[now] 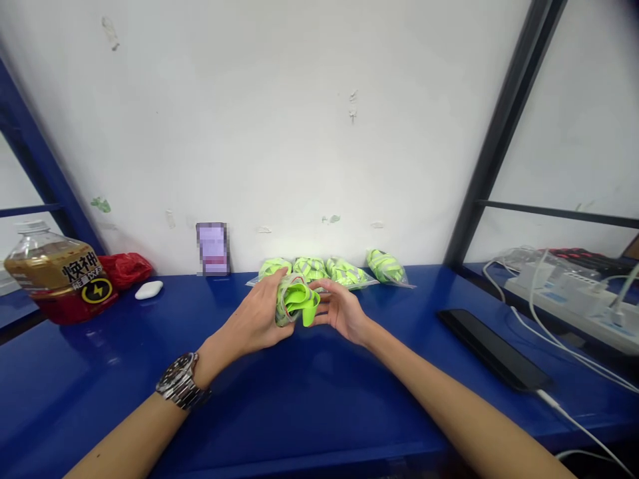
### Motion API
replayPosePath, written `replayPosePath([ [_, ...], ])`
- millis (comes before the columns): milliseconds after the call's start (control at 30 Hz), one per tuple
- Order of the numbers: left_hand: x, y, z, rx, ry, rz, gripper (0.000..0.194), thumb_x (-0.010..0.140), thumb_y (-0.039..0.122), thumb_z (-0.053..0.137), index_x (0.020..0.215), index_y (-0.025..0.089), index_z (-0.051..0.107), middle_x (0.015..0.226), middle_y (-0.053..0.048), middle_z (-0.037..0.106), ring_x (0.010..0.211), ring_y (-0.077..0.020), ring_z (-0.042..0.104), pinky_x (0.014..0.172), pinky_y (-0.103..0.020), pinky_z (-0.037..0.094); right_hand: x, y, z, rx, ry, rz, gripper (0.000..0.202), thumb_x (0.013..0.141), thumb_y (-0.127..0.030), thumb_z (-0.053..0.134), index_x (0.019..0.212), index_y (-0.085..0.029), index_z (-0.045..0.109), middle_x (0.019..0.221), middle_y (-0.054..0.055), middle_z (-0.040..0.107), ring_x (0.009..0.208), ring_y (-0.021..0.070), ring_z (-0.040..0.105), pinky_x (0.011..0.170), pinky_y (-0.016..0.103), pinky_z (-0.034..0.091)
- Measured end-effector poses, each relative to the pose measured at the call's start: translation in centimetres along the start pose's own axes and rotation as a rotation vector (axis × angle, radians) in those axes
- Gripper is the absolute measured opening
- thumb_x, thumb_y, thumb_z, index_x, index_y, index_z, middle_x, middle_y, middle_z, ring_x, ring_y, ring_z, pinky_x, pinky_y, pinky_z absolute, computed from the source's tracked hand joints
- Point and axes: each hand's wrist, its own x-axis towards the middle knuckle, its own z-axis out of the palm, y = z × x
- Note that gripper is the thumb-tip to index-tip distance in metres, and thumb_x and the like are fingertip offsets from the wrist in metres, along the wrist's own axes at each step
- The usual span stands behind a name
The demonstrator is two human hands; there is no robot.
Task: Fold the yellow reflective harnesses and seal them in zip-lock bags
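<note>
My left hand (259, 316), with a metal watch (180, 380) on its wrist, is wrapped round a clear plastic bag (283, 309). A rolled neon yellow-green strap (301, 297) is in the bag, its loose end sticking out of the mouth and curling down. At the right side of the mouth is my right hand (344, 313), its fingers apart and slightly bent beside the strap; the fingertips are partly hidden behind it. Behind my hands, several similar bagged neon rolls (347, 271) lie in a row against the wall, one bag (387, 267) at the right end.
On the blue table (309, 412), a large drink bottle (57, 273), a red plastic bag (127, 268) and a white earbud case (148, 289) are at left. A blurred phone (213, 249) leans on the wall. At right are a cabled black phone (492, 349) and a power strip (574, 296).
</note>
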Motion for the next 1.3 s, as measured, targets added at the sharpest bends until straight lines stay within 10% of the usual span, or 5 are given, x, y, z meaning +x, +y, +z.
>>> replayPosePath([
  [167,-0.2,-0.4,0.3,0.0,0.042,-0.119,0.092,0.072,0.032,0.068,0.144,0.013,0.013,0.137,-0.022,0.043,0.12,-0.0349,0.053,0.097,-0.049,0.048,-0.2,0.4,-0.2,-0.461,-0.084,-0.249,0.072,0.059,-0.029,0.083,0.118,-0.026,0.043,0.086,0.0,0.064,0.071,0.016,0.065,0.066,0.03,0.054],
  [400,-0.1,-0.2,0.8,0.0,0.087,-0.071,0.089,0.074,0.028,0.066,0.144,0.013,0.014,0.136,-0.022,0.043,0.119,-0.0335,0.054,0.096,-0.048,0.048,-0.1,-0.2,-0.7,-0.963,0.079,-0.571,0.049,0.075,-0.039,0.072,0.118,-0.018,0.059,0.057,-0.004,0.057,0.048,0.013,0.053,0.052,0.026,0.044],
  [633,-0.3,0.2,1.6,0.045,0.13,-0.011,0.092,0.07,0.023,0.065,0.145,0.01,0.013,0.13,-0.022,0.047,0.119,-0.0342,0.053,0.096,-0.048,0.049,-0.3,0.0,0.4,-0.725,-0.08,-0.533,0.024,0.086,-0.037,0.056,0.086,-0.016,0.067,0.066,0.0,0.06,0.054,0.0131,0.057,0.054,0.025,0.043],
  [1033,0.1,2.4,1.6,0.035,0.268,0.048,0.086,0.067,0.019,0.063,0.143,0.013,0.022,0.125,-0.017,0.052,0.111,-0.0302,0.058,0.092,-0.041,0.052,-0.9,0.2,1.6,-1.24,0.25,-0.656,0.01,0.073,-0.028,0.071,0.082,-0.023,0.073,0.073,0.001,0.058,0.081,0.0196,0.043,0.081,0.038,0.035],
  [1300,0.3,3.4,1.5,-0.003,0.238,0.066,0.082,0.07,0.018,0.062,0.143,0.014,0.023,0.123,-0.017,0.054,0.111,-0.0299,0.058,0.094,-0.041,0.051,-0.5,0.3,1.6,-0.988,0.343,-0.706,0.03,0.057,-0.004,0.059,0.083,-0.018,0.059,0.096,0.005,0.042,0.092,0.0199,0.049,0.074,0.031,0.046],
])
